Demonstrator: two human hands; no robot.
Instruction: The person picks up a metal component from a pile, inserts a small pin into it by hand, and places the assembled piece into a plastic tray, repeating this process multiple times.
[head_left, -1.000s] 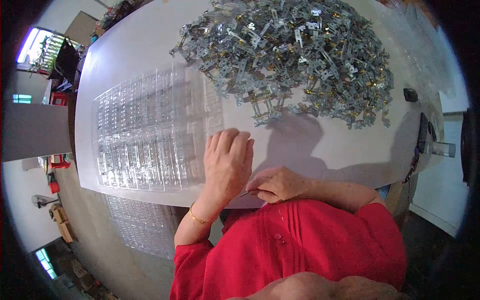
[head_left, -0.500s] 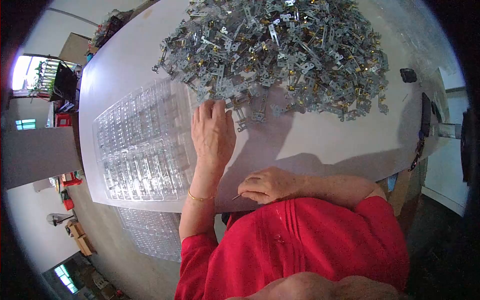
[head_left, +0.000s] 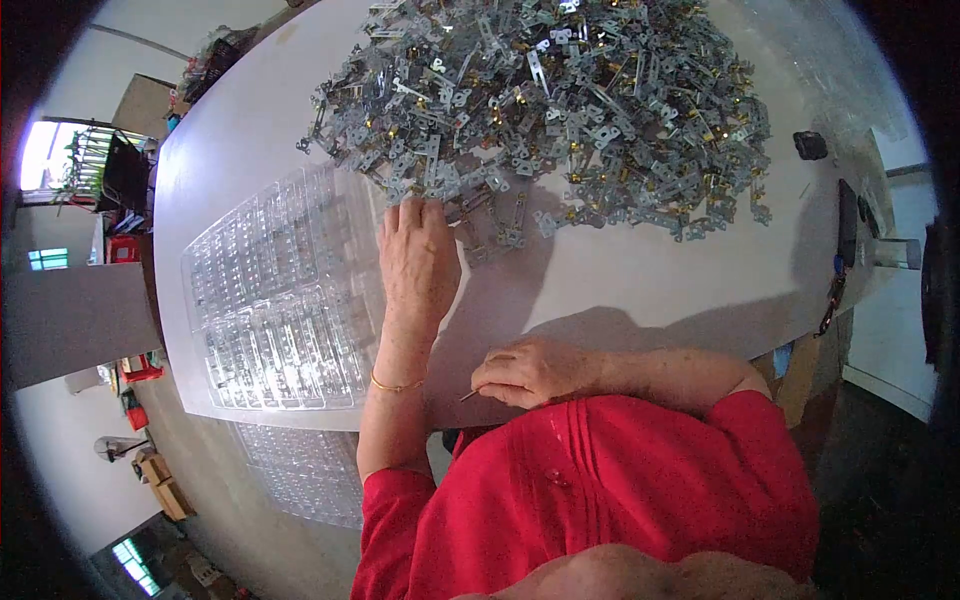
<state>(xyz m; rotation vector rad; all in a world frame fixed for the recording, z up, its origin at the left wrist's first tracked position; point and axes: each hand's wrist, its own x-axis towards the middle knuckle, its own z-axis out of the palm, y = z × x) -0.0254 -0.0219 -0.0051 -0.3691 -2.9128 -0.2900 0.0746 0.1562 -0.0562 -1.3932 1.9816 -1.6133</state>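
Observation:
My left hand (head_left: 420, 255) reaches over the near edge of a big heap of small metal brackets (head_left: 560, 110), some with brass-coloured parts. Its fingers are bent down and close together, with the tips hidden, so what they grip does not show. Beside it on the right lie a few loose brackets (head_left: 510, 235). My right hand (head_left: 535, 373) rests at the table's front edge, closed around a thin metal rod (head_left: 468, 396) whose end sticks out to the left. Left of my left hand lies a clear plastic tray (head_left: 270, 300) with rows of slots.
More clear moulded trays (head_left: 300, 475) sit lower, past the table's (head_left: 640, 280) front edge. A small black object (head_left: 811, 146) and a dark long item (head_left: 848, 225) lie at the right side. Clear plastic sheeting (head_left: 820, 60) covers the far right corner.
The whole view has shifted slightly. My left hand stays at the heap's edge, its fingers a little further over the brackets there. My right hand keeps its hold on the rod.

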